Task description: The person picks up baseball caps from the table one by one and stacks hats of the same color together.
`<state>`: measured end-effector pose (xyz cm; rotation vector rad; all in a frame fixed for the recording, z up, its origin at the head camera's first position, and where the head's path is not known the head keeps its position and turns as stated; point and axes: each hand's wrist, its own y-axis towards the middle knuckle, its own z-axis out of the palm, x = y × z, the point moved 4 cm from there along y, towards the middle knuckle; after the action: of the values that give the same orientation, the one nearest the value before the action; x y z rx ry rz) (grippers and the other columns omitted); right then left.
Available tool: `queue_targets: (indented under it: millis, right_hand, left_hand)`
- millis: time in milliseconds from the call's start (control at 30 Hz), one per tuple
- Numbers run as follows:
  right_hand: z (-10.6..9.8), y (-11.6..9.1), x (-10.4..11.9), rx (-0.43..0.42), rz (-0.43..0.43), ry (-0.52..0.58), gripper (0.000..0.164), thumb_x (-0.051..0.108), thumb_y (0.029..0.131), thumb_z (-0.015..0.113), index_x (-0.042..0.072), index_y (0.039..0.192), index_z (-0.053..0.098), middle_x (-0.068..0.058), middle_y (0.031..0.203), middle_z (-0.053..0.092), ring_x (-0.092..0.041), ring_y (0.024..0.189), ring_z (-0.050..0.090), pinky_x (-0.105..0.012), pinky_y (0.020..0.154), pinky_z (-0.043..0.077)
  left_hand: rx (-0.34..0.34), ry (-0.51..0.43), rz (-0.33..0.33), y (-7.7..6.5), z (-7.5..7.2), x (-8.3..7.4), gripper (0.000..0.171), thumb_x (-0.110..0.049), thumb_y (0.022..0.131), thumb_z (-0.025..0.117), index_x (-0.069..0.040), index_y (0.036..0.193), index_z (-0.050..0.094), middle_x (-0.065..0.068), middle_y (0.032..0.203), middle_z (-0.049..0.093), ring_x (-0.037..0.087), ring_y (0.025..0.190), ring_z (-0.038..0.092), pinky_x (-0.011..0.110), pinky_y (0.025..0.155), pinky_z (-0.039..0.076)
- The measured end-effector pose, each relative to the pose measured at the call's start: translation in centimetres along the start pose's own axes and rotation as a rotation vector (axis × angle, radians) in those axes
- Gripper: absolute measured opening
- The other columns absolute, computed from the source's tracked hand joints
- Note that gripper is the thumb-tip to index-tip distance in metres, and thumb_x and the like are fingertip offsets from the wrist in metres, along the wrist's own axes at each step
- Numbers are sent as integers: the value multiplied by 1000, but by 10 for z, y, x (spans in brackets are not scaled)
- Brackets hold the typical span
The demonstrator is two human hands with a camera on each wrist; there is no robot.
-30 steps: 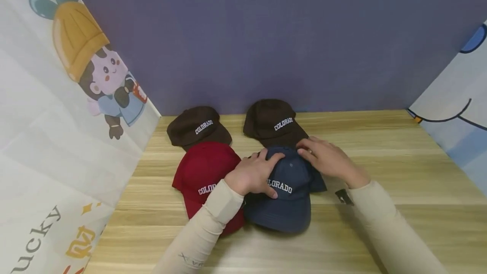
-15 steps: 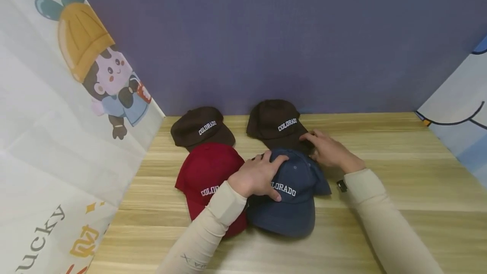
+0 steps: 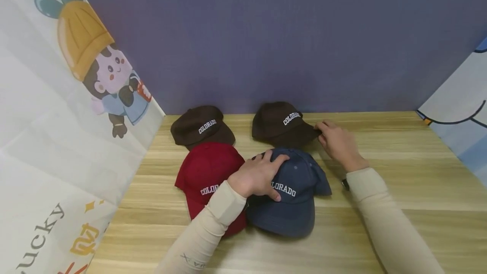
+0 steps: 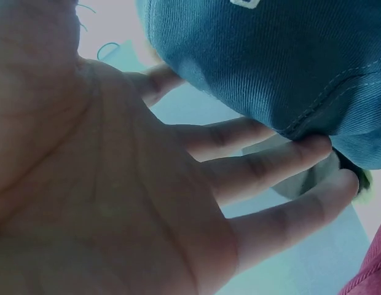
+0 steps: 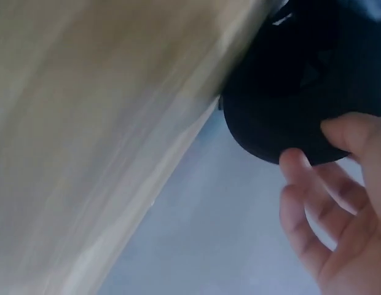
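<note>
My left hand [image 3: 254, 176] rests with spread fingers on the left side of a navy baseball cap [image 3: 291, 212] lettered COLORADO. In the left wrist view its fairly straight fingers [image 4: 264, 175] lie along the blue cloth [image 4: 270, 61]. Behind the navy cap sits a dark brown baseball cap [image 3: 273, 122], its brim pointing right and toward me. My right hand [image 3: 340, 143] pinches the brim's tip. The right wrist view has the thumb [image 5: 350, 132] on one face of the brim [image 5: 264, 126] and fingertips at its other face.
A red cap [image 3: 207, 164] lies left of the navy one, partly covered by my left arm. Another dark brown cap [image 3: 198, 128] stands behind it. A purple-grey wall [image 3: 243, 41] closes off the back of the wooden table [image 3: 399, 172], with a printed sheet [image 3: 49, 138] along the left.
My right hand leaves the navy cap for the brown cap's brim, and that cap has turned and shifted slightly right. My left hand stays on the navy cap.
</note>
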<state>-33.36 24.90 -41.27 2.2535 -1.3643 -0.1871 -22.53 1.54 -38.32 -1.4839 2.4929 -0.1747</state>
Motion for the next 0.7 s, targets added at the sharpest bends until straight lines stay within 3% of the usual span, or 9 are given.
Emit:
queue_targets:
  millis: [133,233,367,533,700]
  right_hand:
    - [-11,-3,-16,-56,72,-16,15,3,86,71,9,97,63,-13,90,63,-33,52,55,-45,43,40]
    - [-22,-6,-28,-55,107,-20,17,2,81,74,10,87,60,-11,81,60,-29,52,52,-41,44,37]
    - [-34,-12,-40,71,105,-22,22,0,76,71,14,82,55,-4,73,54,-24,57,50,-36,48,35]
    - [-44,-26,-44,318,99,-29,29,4,78,76,11,100,58,-2,74,57,-20,61,50,-36,51,38]
    - [-49,-49,-44,421,107,-63,49,3,82,75,8,128,57,-18,93,71,-26,63,58,-39,50,42]
  left_hand:
    - [20,5,-18,2,1,0,105,-54,76,87,-33,160,27,11,157,39,34,137,50,52,105,48]
    - [35,5,-37,3,2,1,105,-54,77,86,-33,161,25,11,160,36,34,140,48,53,108,45]
    - [43,-9,-41,5,3,1,105,-53,78,86,-32,161,24,12,160,36,35,141,47,54,110,44]
    - [50,-25,-64,7,3,5,105,-52,79,85,-33,161,23,12,161,34,35,142,45,54,112,41]
    - [44,-31,-83,8,4,8,105,-53,79,84,-33,161,22,12,161,34,35,142,45,54,114,40]
